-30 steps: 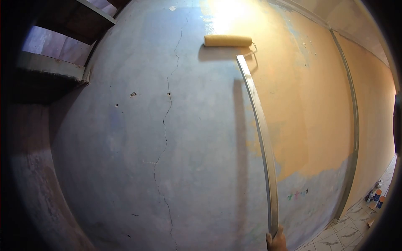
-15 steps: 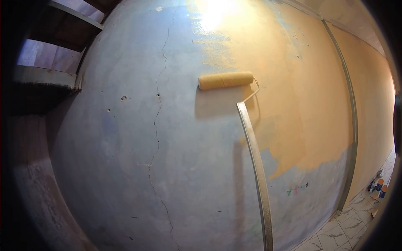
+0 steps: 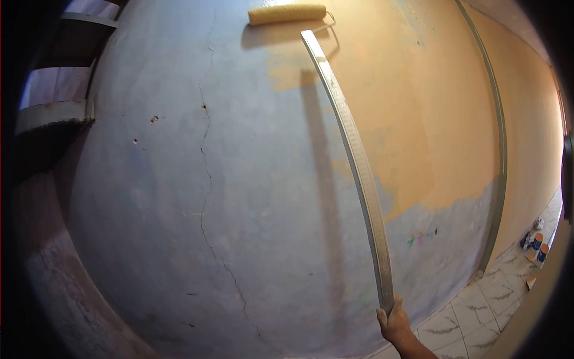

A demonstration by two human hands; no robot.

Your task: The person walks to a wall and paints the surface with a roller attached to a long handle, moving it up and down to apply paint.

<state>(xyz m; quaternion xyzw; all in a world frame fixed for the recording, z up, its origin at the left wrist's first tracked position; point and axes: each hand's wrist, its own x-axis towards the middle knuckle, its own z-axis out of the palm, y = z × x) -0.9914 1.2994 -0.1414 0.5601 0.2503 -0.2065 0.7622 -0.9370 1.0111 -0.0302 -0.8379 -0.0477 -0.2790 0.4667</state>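
Observation:
At the lower right my right hand (image 3: 396, 323) is closed around the bottom of a long, flat-sided pole (image 3: 359, 164). The pole rises up and to the left, and a paint roller (image 3: 288, 14) with a yellow-coated sleeve is fixed at its top by a bent wire frame. The roller lies level near the top of the view, over the wall (image 3: 263, 197), with its shadow just below it. Fresh yellow-orange paint (image 3: 412, 131) covers the upper right of this blue-grey wall and ends in a ragged edge. My left hand is out of view.
A long crack (image 3: 206, 179) and small holes mark the wall's left half. Dark shelves or steps (image 3: 60, 119) jut out at upper left. Down at the right, several paint cans (image 3: 537, 242) stand on the tiled floor (image 3: 478, 308) beside another yellow wall (image 3: 526, 143).
The roller has gone up and to the left, and new yellow paint shows below it. The view has tilted down a little. My right hand and the pole's lower end have come into view.

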